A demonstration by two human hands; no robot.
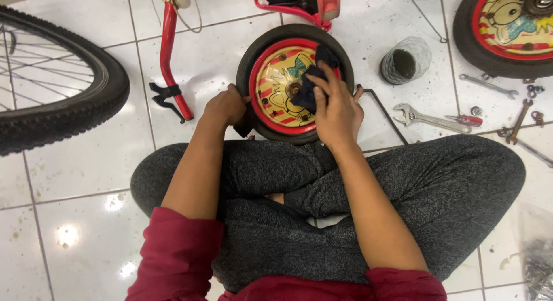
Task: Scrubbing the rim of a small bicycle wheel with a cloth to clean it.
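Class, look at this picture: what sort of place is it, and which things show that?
Probably a home or small workshop floor used for bicycle repair. Signs: a small wheel held by both hands, an adjustable wrench and other tools on the white tiled floor, and a large spoked wheel nearby.

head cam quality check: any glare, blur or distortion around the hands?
Head view: sharp around the left hand and right hand on the small wheel; glossy floor tiles throw bright glare spots lower left; soft shadows only; wide-angle lens bends the large tyre and tile lines near the edges.
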